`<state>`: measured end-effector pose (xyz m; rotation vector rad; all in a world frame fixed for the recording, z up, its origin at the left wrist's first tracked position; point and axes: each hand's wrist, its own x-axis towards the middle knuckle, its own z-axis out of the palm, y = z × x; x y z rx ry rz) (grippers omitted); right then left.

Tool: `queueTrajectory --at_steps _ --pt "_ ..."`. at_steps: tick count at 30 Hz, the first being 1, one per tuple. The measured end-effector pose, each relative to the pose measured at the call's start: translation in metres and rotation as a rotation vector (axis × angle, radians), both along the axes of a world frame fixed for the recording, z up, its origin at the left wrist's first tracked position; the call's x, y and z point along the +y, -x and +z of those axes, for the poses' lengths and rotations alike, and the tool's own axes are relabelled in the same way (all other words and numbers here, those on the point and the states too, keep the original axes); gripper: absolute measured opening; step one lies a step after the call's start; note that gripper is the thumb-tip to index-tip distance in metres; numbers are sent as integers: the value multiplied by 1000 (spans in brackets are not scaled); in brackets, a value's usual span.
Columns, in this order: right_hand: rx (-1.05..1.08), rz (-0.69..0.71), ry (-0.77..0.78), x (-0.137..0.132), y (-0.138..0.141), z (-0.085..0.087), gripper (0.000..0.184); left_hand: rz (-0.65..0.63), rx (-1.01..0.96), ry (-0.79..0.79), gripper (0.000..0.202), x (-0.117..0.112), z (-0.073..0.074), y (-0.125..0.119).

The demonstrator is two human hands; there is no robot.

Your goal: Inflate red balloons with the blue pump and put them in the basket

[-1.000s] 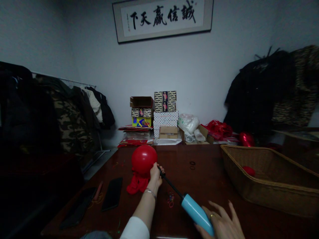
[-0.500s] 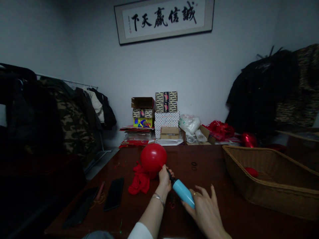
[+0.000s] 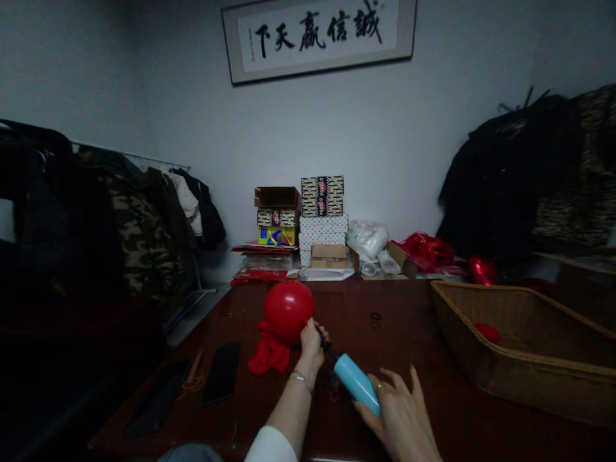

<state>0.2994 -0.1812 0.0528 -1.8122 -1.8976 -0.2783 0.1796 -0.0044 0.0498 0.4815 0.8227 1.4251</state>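
Observation:
An inflated red balloon (image 3: 289,312) sits over the table, its neck pinched in my left hand (image 3: 312,344) against the black front end of a hand balloon pump. The pump's light blue barrel (image 3: 357,384) slants down to the right. My right hand (image 3: 403,410) grips its rear end with thumb and palm, some fingers raised off it. A dark rod shows between barrel and left hand. Just behind and below the balloon lies a heap of limp red pieces (image 3: 267,353), perhaps uninflated balloons; the balloon hides part of it.
On the right stands a wicker basket (image 3: 520,369) with a red object (image 3: 487,332) inside. A black phone (image 3: 221,373) and a dark flat item (image 3: 156,401) lie on the left. Dark rings (image 3: 375,319) lie mid-table. Stacked boxes (image 3: 322,231) and plastic bags (image 3: 368,239) line the back.
The balloon and my left hand have shifted slightly left. The pump barrel has slid back down and right with my right hand, so more dark rod shows.

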Motion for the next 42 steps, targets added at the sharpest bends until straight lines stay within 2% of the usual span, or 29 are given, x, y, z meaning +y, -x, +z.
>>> queueTrajectory --at_steps 7,10,14,19,28,36,42 --pt "-69 99 -93 -22 -45 -32 43 35 -12 -12 20 13 7 14" --pt "-102 117 -136 -26 -58 -40 44 52 -15 -6 20 17 10 16" --pt "-94 97 -138 -26 -59 -34 42 33 -36 9 21 18 14 14" --pt "-59 64 -101 -20 -39 -14 38 0 -36 8 20 10 18 4" --pt "4 -32 12 13 2 16 34 -33 -18 16 22 -9 6 -19" --pt "14 -24 6 15 7 10 35 -19 -2 5 20 -6 5 -10" --pt "-7 -7 -25 -2 -9 -2 39 -20 0 -20 21 -2 7 -5"
